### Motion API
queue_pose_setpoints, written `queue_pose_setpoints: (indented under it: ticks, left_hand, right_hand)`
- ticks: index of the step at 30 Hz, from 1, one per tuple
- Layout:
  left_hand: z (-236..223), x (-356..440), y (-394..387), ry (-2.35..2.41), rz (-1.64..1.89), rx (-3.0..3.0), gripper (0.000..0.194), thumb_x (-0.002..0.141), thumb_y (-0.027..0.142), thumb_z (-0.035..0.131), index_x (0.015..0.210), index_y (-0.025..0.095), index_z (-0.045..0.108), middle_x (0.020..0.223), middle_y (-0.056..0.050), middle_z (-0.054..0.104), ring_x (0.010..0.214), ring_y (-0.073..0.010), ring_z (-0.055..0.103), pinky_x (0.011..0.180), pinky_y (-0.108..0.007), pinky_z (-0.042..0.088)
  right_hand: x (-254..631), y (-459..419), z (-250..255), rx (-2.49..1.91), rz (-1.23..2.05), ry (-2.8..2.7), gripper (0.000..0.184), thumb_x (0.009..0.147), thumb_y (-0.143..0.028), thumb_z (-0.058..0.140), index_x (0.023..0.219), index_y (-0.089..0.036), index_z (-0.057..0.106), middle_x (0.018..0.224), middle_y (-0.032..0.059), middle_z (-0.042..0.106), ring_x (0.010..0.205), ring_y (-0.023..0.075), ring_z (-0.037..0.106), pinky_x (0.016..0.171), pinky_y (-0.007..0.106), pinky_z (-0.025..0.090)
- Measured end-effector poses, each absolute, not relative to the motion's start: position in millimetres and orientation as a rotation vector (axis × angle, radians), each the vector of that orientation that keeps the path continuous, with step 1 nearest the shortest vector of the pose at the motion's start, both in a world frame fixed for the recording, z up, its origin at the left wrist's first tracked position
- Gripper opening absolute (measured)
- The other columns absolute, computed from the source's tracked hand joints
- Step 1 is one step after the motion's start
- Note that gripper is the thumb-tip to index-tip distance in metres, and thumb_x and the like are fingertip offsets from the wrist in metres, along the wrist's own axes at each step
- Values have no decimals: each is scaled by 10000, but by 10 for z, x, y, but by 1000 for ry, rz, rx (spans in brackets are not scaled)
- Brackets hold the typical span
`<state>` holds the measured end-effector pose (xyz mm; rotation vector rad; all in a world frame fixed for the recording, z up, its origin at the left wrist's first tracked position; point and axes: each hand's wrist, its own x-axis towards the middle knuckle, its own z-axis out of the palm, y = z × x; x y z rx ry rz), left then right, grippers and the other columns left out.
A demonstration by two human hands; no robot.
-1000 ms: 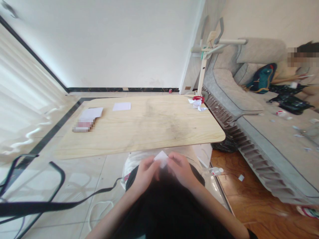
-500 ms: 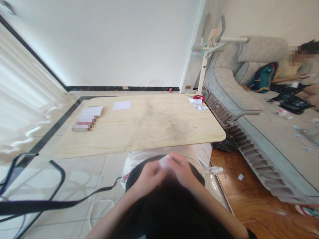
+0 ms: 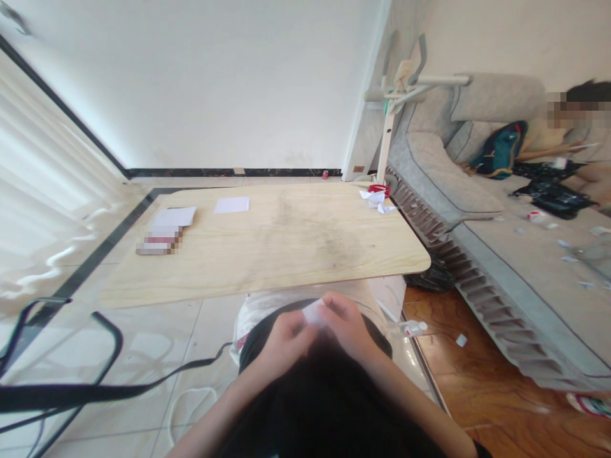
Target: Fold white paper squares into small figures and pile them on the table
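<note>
At the lower centre of the frame, just below the near edge of the pale wooden bench (image 3: 229, 254), a small piece of white paper (image 3: 314, 312) is held between the left hand (image 3: 287, 334) and the right hand (image 3: 347, 323). The left hand's grip is nearly closed, its thumb and fingers at the paper's lower left side; the right hand's grip is also closed on the paper, from the right, with fingertips over its edge. Blur hides the paper's creases and the exact finger contact. On the bench, a flat white sheet (image 3: 231, 205) lies at the upper left, and farther left another white sheet (image 3: 175, 217) adjoins a pixelated item (image 3: 160, 242). At the bench's far right corner, folded white paper pieces (image 3: 376, 200) lie beside red-handled scissors (image 3: 380, 189). Right of centre, low in the frame, a clear bottle (image 3: 414, 328) lies on the floor, with a small white scrap (image 3: 461, 340) farther right. At the upper right, a person (image 3: 539, 141) is on the grey sofa (image 3: 501, 95), near a teal backpack (image 3: 502, 151) and a black plastic bag (image 3: 558, 198).
</note>
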<state>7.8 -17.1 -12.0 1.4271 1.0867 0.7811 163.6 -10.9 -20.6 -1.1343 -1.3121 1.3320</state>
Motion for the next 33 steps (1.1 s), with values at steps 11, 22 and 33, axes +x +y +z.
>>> queue_pose_setpoints:
  ticks: [11, 22, 33]
  left_hand:
    - [-109, 98, -172, 1160, 773, 1410, 291, 853, 343, 556, 634, 158, 606, 491, 32, 500, 468, -104, 456, 465, -204, 333]
    - [-134, 89, -151, 1099, 742, 1449, 295, 854, 297, 513, 611, 154, 603, 501, 30, 504, 482, -99, 458, 485, -198, 349]
    - [-106, 85, -147, 1081, 755, 1484, 382, 883, 340, 483, 538, 177, 503, 493, 27, 484, 506, -110, 459, 516, -214, 361]
  right_hand:
    - [1616, -107, -194, -1136, 1345, -1291, 129, 815, -269, 607, 729, -173, 612, 589, -42, 530, 507, 97, 451, 478, 218, 353]
    - [1611, -79, -270, -1159, 1331, -1273, 265, 842, -323, 563, 617, -188, 528, 480, -62, 448, 432, 92, 400, 428, 217, 302]
    - [1624, -81, -259, -1153, 1280, -1286, 325, 841, -312, 558, 548, -198, 472, 438, -64, 432, 422, 92, 405, 435, 216, 307]
